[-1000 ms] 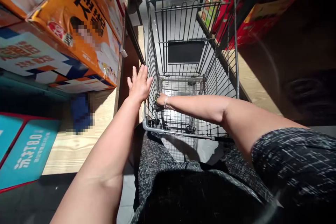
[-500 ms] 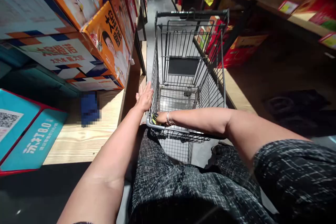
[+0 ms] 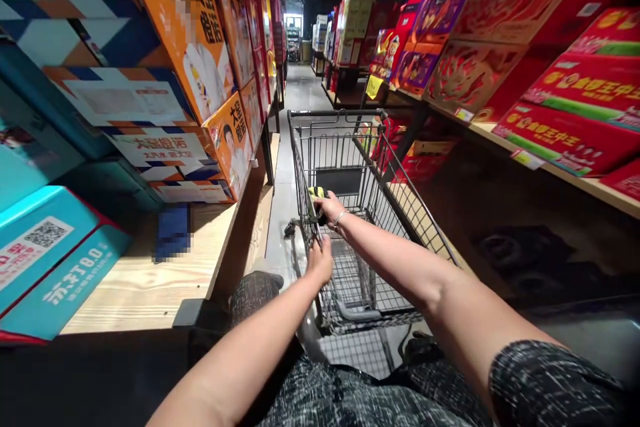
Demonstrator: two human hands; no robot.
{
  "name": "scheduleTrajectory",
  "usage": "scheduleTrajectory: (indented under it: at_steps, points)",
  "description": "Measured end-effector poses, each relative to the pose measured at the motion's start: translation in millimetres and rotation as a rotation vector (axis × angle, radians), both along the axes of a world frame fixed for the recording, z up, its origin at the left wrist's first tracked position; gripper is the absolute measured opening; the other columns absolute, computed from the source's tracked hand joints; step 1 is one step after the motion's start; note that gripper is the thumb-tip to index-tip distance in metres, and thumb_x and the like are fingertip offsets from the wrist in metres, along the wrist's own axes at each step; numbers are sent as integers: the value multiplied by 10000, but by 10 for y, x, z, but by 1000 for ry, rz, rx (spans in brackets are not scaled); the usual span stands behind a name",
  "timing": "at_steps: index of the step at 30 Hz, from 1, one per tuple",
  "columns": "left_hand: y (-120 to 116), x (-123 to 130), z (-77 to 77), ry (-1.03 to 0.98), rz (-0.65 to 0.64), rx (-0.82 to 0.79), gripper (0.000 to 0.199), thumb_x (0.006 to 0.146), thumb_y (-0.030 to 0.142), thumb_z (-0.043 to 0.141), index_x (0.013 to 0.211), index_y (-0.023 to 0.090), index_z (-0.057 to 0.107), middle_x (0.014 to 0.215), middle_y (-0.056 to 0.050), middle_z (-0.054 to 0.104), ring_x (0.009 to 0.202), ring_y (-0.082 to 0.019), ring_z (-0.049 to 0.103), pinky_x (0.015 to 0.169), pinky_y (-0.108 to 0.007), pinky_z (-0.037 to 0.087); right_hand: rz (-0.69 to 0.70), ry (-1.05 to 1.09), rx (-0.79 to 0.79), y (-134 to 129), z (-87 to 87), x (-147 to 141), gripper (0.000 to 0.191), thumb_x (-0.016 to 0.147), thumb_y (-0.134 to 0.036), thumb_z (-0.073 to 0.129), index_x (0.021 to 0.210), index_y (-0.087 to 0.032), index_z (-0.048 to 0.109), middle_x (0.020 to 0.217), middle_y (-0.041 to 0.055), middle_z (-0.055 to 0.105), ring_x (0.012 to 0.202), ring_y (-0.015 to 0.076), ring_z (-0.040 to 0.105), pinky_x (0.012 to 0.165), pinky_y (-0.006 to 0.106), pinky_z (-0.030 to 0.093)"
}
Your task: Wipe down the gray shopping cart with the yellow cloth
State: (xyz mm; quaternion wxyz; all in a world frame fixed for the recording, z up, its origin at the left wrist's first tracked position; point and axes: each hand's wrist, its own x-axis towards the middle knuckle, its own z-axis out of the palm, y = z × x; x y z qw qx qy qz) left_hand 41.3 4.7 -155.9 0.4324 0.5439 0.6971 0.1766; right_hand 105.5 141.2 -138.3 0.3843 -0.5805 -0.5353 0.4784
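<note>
Your left hand [image 3: 321, 260] is curled around the left rim of the shopping cart [image 3: 339, 181], which spreads from 12 to 4 o'clock of it. Your right hand [image 3: 329, 209], at 12 o'clock, touches a yellow-and-black thing [image 3: 318, 193] at this same rim; whether it grips, I cannot tell. Farther out, orange boxes [image 3: 231, 141] stand toward 11 o'clock, a turquoise box [image 3: 83, 273] at 9, red boxes [image 3: 560, 137] at 2.

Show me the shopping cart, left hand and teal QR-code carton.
Shopping cart [image 3: 345, 181], head view: dark panel, far wall.
Left hand [image 3: 321, 262], head view: middle of the hand.
Teal carton [image 3: 46, 235], head view: QR code.
</note>
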Motion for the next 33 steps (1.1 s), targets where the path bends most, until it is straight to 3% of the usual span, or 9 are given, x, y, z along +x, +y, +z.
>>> scheduleTrajectory:
  at_steps: [4, 6, 8, 10, 14, 16, 23, 28, 33]
  points:
    - [-253, 430, -135, -67, -133, -131, 1011, 987, 735, 98, 1660, -18, 63, 1738, -239, 76, 1625, -288, 55, 1323, -365, 181, 34, -229, -8, -44, 88, 195, 446, 615, -156, 742, 1034, -209, 599, 821, -31, 608, 728, 140, 567, 722, 287, 531]
    - [-244, 420, -184, -134, -321, -74, 1060, 963, 768, 223, 1668, 8, 3, 1743, -212, 0, 1625, -289, 3, 1329, -373, 141, 74, -296, 6, -111, 114, 379, 494, 570, -80, 693, 1041, -208, 620, 795, -49, 585, 702, 130, 545, 713, 273, 516]
    - [-101, 275, -153, -143, -529, -46, 1066, 929, 779, 355, 1684, 76, 88, 1750, -182, 60, 1629, -292, 53, 1330, -391, 134, 116, -310, 32, -165, 143, 595, 500, 567, -66, 652, 1045, -211, 626, 793, -56, 574, 699, 124, 537, 706, 257, 506]
    - [167, 56, -13, -46, -622, 24, 1014, 911, 717, 492, 1672, 110, 209, 1749, -184, 85, 1628, -321, 82, 1327, -436, 153, 174, -333, 63, -196, 168, 814, 479, 573, -78, 622, 1034, -209, 617, 798, -54, 572, 708, 124, 538, 704, 246, 502]
    - [861, -373, 488, 222, -370, 286, 850, 965, 403, 553, 1672, 116, 179, 1752, -196, 115, 1622, -327, 158, 1301, -491, 250, 291, -376, 105, -207, 188, 1191, 458, 568, -109, 589, 1015, -213, 592, 866, -28, 602, 754, 146, 572, 723, 259, 515]
    - [1173, -521, 752, 368, -333, 418, 818, 960, 337, 576, 1665, 148, 207, 1750, -183, 161, 1624, -339, 156, 1282, -543, 286, 324, -411, 119, -201, 193, 1334, 457, 566, -117, 577, 1011, -217, 585, 934, -10, 615, 808, 162, 595, 766, 281, 528]
    - [1961, -590, 1399, 643, -491, 609, 885, 868, 86, 578, 1667, 221, 222, 1775, -95, 99, 1644, -301, 26, 1283, -608, 214, 425, -573, 211, -267, 240, 1659, 509, 590, -117, 588, 1091, -207, 588, 1127, 53, 619, 1099, 227, 612, 1047, 369, 487]
    - [2461, -625, 1575, 773, -563, 633, 1008, 748, 24, 628, 1659, 232, 252, 1770, -107, 124, 1644, -308, -1, 1278, -665, 103, 516, -564, 206, -511, 252, 1891, 653, 574, -109, 597, 1215, -233, 608, 1262, 90, 629, 1268, 283, 580, 1168, 437, 413]
    - [2657, -790, 1471, 818, -657, 612, 790, 716, 66, 673, 1466, 272, 529, 1595, -103, 502, 1615, -309, 193, 1234, -739, -2, 541, -534, 174, -744, 293, 2161, 672, 576, -120, 584, 1233, -253, 637, 1249, 91, 655, 1238, 280, 614, 1151, 433, 439]
